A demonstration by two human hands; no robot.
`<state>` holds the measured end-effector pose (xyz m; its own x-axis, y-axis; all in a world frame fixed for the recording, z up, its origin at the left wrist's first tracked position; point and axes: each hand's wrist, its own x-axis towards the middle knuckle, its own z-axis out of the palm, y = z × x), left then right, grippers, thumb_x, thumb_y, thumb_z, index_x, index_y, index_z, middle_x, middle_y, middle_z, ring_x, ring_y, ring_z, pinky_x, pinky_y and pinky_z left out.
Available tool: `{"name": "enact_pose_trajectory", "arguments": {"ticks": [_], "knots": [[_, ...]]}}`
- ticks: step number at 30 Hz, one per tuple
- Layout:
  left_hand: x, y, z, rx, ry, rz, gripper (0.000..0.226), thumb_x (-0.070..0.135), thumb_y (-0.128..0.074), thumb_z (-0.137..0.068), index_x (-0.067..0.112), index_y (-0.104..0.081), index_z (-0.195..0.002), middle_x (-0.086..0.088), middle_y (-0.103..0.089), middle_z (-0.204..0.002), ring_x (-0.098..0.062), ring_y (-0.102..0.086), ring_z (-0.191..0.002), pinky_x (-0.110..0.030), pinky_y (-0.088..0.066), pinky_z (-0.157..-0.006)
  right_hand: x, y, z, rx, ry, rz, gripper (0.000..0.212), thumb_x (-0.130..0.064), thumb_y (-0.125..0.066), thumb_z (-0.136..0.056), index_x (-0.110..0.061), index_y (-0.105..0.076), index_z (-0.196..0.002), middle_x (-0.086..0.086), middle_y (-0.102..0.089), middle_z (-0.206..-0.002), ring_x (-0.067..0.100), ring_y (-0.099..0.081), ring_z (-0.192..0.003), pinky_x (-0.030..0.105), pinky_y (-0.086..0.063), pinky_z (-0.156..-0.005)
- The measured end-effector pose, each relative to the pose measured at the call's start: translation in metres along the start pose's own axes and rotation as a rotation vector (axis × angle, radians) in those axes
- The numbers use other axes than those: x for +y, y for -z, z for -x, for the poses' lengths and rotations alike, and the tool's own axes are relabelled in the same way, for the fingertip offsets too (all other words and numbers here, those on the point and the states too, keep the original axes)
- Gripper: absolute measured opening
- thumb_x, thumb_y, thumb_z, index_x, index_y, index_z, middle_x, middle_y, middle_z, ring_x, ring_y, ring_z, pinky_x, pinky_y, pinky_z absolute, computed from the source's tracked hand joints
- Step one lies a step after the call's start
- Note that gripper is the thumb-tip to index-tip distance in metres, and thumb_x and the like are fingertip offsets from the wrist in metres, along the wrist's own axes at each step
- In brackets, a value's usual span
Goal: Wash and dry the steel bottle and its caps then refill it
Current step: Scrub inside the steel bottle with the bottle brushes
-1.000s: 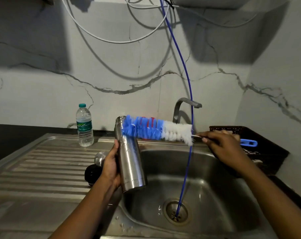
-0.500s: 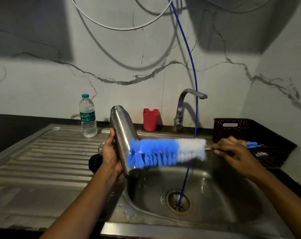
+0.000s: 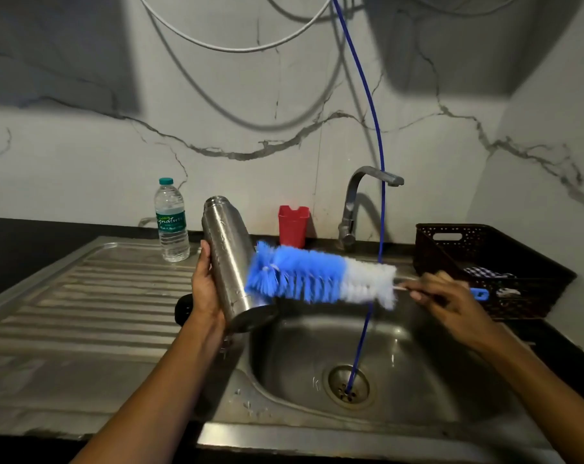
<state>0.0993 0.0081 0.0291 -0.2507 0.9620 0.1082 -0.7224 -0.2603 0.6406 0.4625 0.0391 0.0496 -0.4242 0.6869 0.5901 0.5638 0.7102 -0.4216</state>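
From here I see a blue hose (image 3: 379, 145) hanging past the tap (image 3: 357, 202), behind the bottle brush (image 3: 317, 277) and down into the sink (image 3: 417, 356) drain. A red cup (image 3: 293, 226) stands by the wall. A plastic water bottle (image 3: 171, 226) on the drainboard (image 3: 83, 313) has a green label whose script I can read only in part. The black basket (image 3: 451, 259) holds a checked cloth (image 3: 483, 272). My left hand (image 3: 205, 286) wraps round the steel bottle (image 3: 228, 262), tilted with its open mouth up over the sink's left edge. My right hand (image 3: 451, 299) pinches the brush stem, with the blue bristles against the bottle's side. A black cap (image 3: 183, 308) sits behind my left wrist
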Motion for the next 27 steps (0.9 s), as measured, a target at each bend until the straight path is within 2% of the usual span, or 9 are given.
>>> {"name": "enact_pose_trajectory", "arguments": {"ticks": [2,5,10,14,18,20,23,25,27], "knots": [[-0.003,-0.003,0.001,0.018,0.022,-0.004,0.077,0.059,-0.046,-0.086,0.005,-0.045,-0.140,-0.016,-0.061,-0.116,-0.030,-0.063,-0.100,-0.044,-0.052,-0.088,-0.001,0.008,0.011,-0.022,0.017,-0.007,0.032,-0.076,-0.035,-0.081,-0.069,-0.050,-0.108,-0.028,-0.056,-0.089,-0.004,-0.046,-0.083,0.024,-0.028,-0.071],[-0.003,-0.008,0.005,-0.002,0.066,-0.027,0.070,0.054,-0.050,-0.080,0.004,-0.054,-0.128,-0.016,-0.064,-0.107,-0.027,-0.067,-0.088,-0.042,-0.059,-0.075,0.004,0.002,-0.008,0.022,0.053,0.011,0.041,-0.075,-0.034,-0.081,-0.056,-0.059,-0.108,-0.024,-0.057,-0.084,-0.003,-0.045,-0.082,0.031,-0.028,-0.070],[-0.006,-0.011,0.009,-0.161,0.140,-0.092,0.095,0.068,-0.081,-0.044,0.007,-0.065,-0.115,-0.015,-0.069,-0.095,-0.026,-0.069,-0.076,-0.034,-0.059,-0.066,-0.006,-0.025,-0.082,0.128,-0.086,0.023,0.024,-0.028,-0.057,-0.092,-0.041,-0.058,-0.112,-0.015,-0.061,-0.082,0.005,-0.044,-0.082,0.045,-0.033,-0.088],[-0.012,-0.019,0.016,-0.259,0.099,-0.107,0.065,0.060,-0.085,-0.037,0.012,-0.078,-0.080,-0.013,-0.071,-0.075,-0.023,-0.070,-0.062,-0.030,-0.058,-0.056,-0.012,-0.028,-0.079,0.086,-0.136,0.015,0.026,-0.025,-0.056,-0.093,-0.038,-0.060,-0.115,-0.012,-0.062,-0.085,0.007,-0.042,-0.083,0.026,-0.022,-0.079],[-0.016,-0.022,0.015,-0.206,0.076,-0.032,0.071,0.054,-0.090,-0.038,0.012,-0.077,-0.094,-0.012,-0.072,-0.088,-0.024,-0.071,-0.075,-0.035,-0.059,-0.064,0.006,-0.006,-0.009,0.069,0.021,0.048,0.035,-0.065,-0.040,-0.087,-0.047,-0.061,-0.109,-0.029,-0.058,-0.091,-0.009,-0.045,-0.085,0.030,-0.024,-0.068],[-0.018,-0.022,0.015,-0.151,0.100,0.005,0.075,0.055,-0.080,-0.057,0.005,-0.067,-0.110,-0.016,-0.070,-0.092,-0.028,-0.070,-0.079,-0.039,-0.059,-0.065,0.007,0.007,0.017,0.017,0.035,0.030,0.042,-0.072,-0.034,-0.085,-0.050,-0.055,-0.114,-0.031,-0.055,-0.091,-0.009,-0.045,-0.083,0.026,-0.027,-0.065],[-0.018,-0.022,0.017,-0.075,0.093,0.009,0.055,0.052,-0.048,-0.085,0.005,-0.064,-0.108,-0.013,-0.072,-0.084,-0.025,-0.071,-0.070,-0.034,-0.059,-0.058,0.012,0.013,0.016,0.021,0.045,0.009,0.030,-0.069,-0.038,-0.085,-0.064,-0.050,-0.112,-0.034,-0.054,-0.090,-0.004,-0.046,-0.081,0.028,-0.032,-0.071],[-0.019,-0.023,0.018,-0.123,0.100,-0.018,0.055,0.056,-0.052,-0.080,0.008,-0.073,-0.098,-0.012,-0.072,-0.084,-0.023,-0.070,-0.068,-0.031,-0.058,-0.058,0.017,0.004,-0.008,0.072,0.033,0.042,0.027,-0.053,-0.049,-0.088,-0.058,-0.052,-0.114,-0.030,-0.056,-0.085,-0.002,-0.045,-0.080,0.034,-0.032,-0.072],[-0.019,-0.023,0.019,-0.181,0.134,-0.052,0.074,0.064,-0.074,-0.060,0.009,-0.068,-0.109,-0.014,-0.070,-0.091,-0.026,-0.070,-0.073,-0.034,-0.059,-0.064,0.015,-0.009,-0.042,0.121,-0.041,0.061,0.023,-0.033,-0.057,-0.091,-0.047,-0.063,-0.108,-0.019,-0.062,-0.081,-0.002,-0.043,-0.079,0.035,-0.028,-0.076]]}}
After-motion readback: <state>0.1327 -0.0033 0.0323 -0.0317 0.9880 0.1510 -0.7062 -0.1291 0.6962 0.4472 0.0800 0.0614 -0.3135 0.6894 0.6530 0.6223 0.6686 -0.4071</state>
